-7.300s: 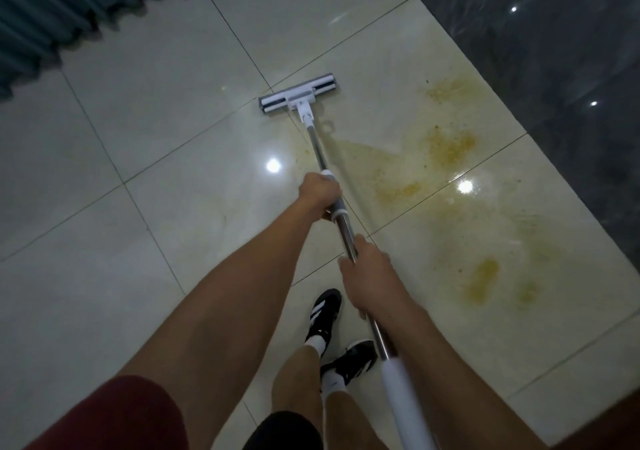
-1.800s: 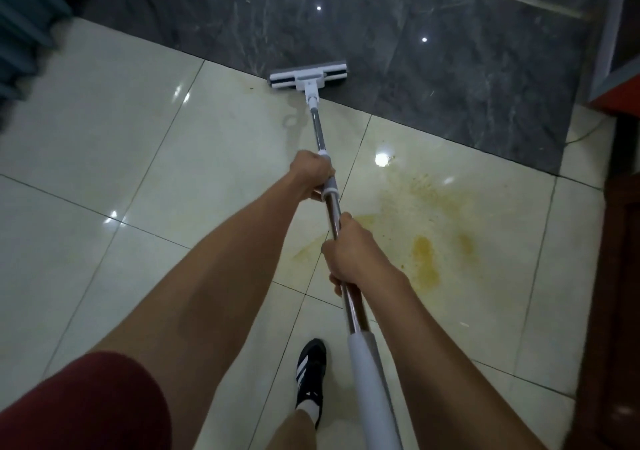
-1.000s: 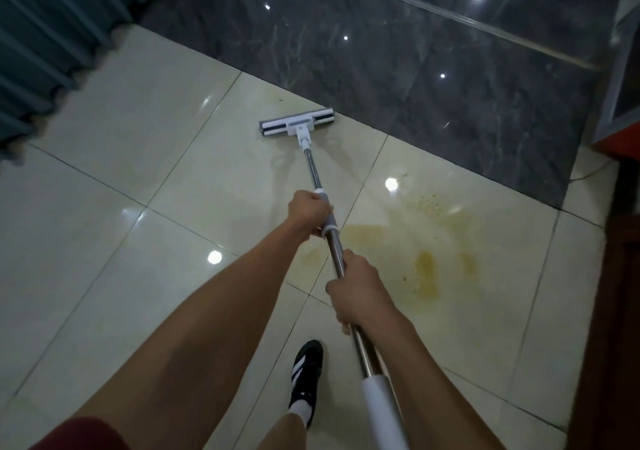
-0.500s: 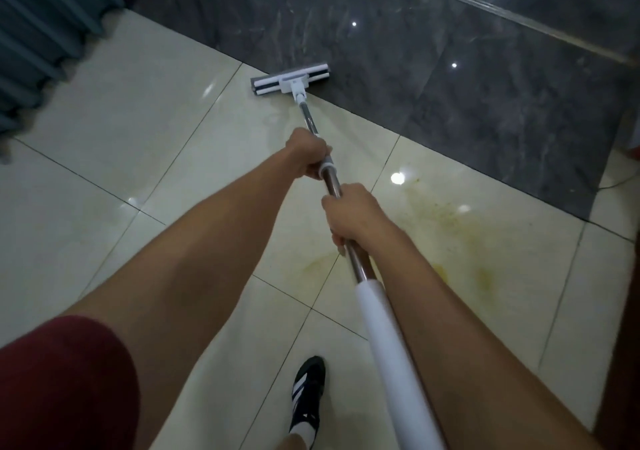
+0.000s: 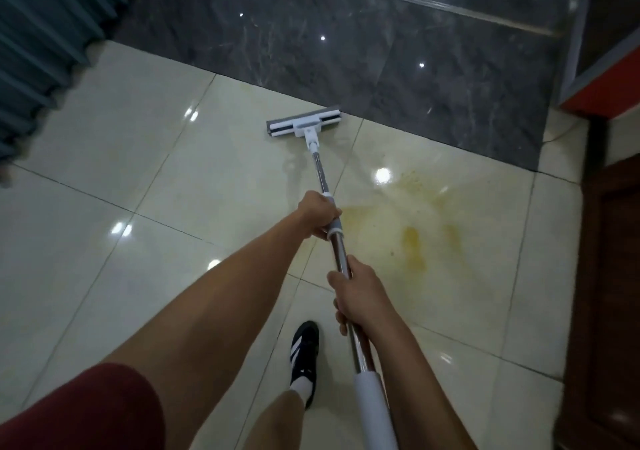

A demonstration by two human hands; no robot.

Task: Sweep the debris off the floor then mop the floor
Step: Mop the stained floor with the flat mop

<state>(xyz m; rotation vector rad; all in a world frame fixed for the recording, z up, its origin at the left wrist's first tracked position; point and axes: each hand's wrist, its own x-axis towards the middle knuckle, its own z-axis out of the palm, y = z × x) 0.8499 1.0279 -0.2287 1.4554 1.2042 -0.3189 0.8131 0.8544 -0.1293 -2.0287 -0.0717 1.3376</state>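
Note:
I hold a flat mop by its metal pole [image 5: 322,181]. My left hand [image 5: 318,213] grips the pole higher up near a white collar. My right hand [image 5: 358,293] grips it lower, just above the white foam grip [image 5: 372,411]. The grey and white mop head [image 5: 304,124] lies flat on the cream tile floor [image 5: 145,158], close to the edge of the dark marble strip [image 5: 346,47]. A yellow-orange stain [image 5: 414,241] spreads over the tile to the right of the pole.
Teal pleated curtains [image 5: 45,30] hang at the upper left. A dark wooden door or cabinet [image 5: 613,276] lines the right side, with a red-edged unit [image 5: 602,93] above it. My black shoe with white stripes [image 5: 304,352] stands on the tile below my hands.
The mop head has been pulled back from the marble edge toward me and a little to the right. Both hands keep their grip on the pole.

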